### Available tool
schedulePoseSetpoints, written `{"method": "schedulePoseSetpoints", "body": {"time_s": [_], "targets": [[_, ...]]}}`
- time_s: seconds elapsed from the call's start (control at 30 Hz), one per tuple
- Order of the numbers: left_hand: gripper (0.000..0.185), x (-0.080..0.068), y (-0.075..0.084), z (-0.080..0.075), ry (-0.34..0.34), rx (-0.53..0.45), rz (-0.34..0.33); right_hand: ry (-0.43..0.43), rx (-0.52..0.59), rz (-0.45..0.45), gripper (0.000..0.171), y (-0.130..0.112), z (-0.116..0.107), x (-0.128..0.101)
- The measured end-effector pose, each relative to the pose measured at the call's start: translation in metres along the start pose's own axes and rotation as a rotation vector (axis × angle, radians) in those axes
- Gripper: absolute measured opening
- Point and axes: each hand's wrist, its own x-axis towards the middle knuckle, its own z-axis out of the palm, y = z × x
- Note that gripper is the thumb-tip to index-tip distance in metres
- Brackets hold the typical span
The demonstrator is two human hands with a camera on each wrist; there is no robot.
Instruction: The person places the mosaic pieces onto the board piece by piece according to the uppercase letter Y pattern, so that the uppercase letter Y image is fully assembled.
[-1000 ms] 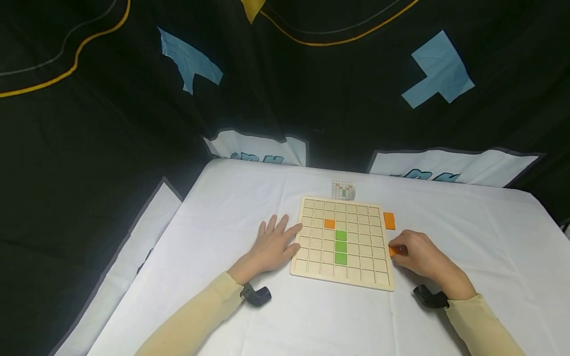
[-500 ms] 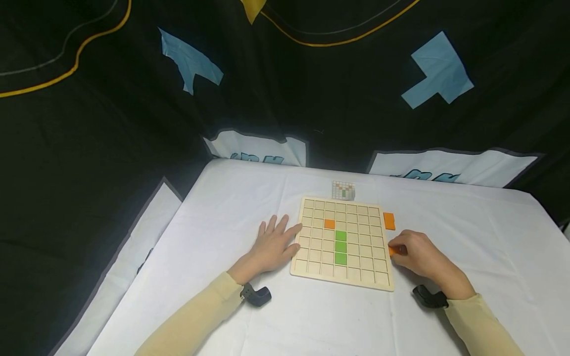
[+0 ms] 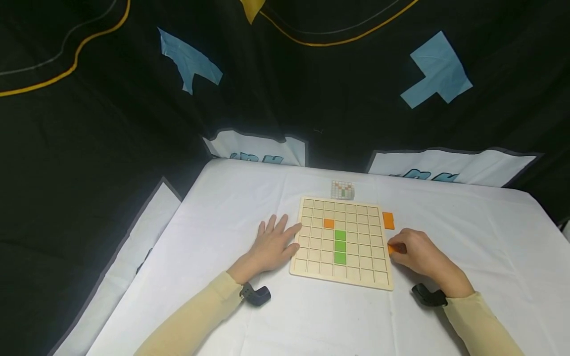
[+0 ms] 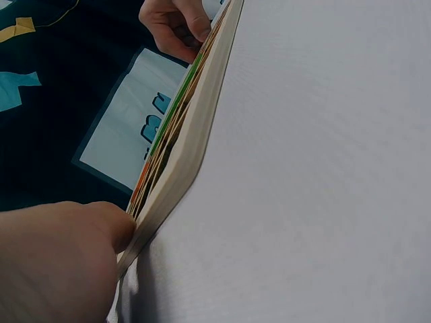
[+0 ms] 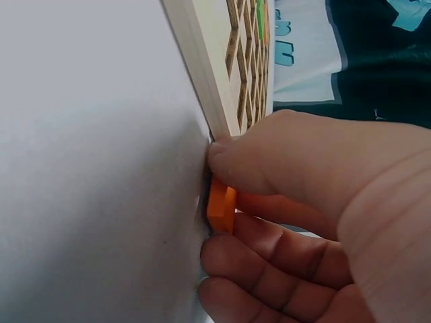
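A pale wooden grid board [image 3: 365,265] lies on the white-covered table. Along its left edge rests my left hand [image 3: 270,248], fingers spread, thumb and index finger at the rim. By the board's right side, my right hand [image 3: 416,250] pinches an orange tile [image 5: 221,207] between thumb and fingers, low against the tablecloth. That thumb tip is right at the board's edge in the right wrist view, and the hand covers part of the tile. Set in the grid are one orange square [image 3: 328,224] and a column of green squares [image 3: 340,246].
More orange tile material [image 3: 388,220] lies beside the board's upper right edge. Behind the board is a small printed card [image 3: 342,190] with a coloured grid pattern. A black curtain [image 3: 285,89] with blue and white patches hangs beyond the table.
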Motion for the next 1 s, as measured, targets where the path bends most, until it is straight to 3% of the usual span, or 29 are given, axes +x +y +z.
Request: {"method": "schedulePoseSetpoints", "body": {"time_s": [0.57, 1.0], "targets": [[0.057, 0.000, 0.000, 0.000, -0.009, -0.001, -0.015, 0.029, 0.002, 0.010, 0.020, -0.001, -0.003, 0.010], [0.057, 0.001, -0.001, 0.000, -0.011, -0.008, -0.014, 0.032, 0.054, -0.020, 0.018, -0.015, -0.004, 0.034]]}}
